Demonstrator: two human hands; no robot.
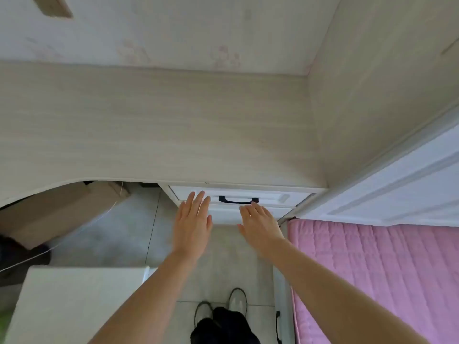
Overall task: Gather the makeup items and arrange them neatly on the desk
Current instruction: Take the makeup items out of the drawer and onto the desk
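Left hand [192,227] and right hand [260,228] flank the black bar drawer handle [238,200] — fingers [198,202] straight, empty; best hook it centrally, pull level.

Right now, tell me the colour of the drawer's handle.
Black, against the white drawer front; the handle shows in the head view.

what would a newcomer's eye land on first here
The left hand and right hand reach forward at centre, fingers straight, toward a white drawer with a black handle under the desk edge. A pink quilted mattress fills the lower right.
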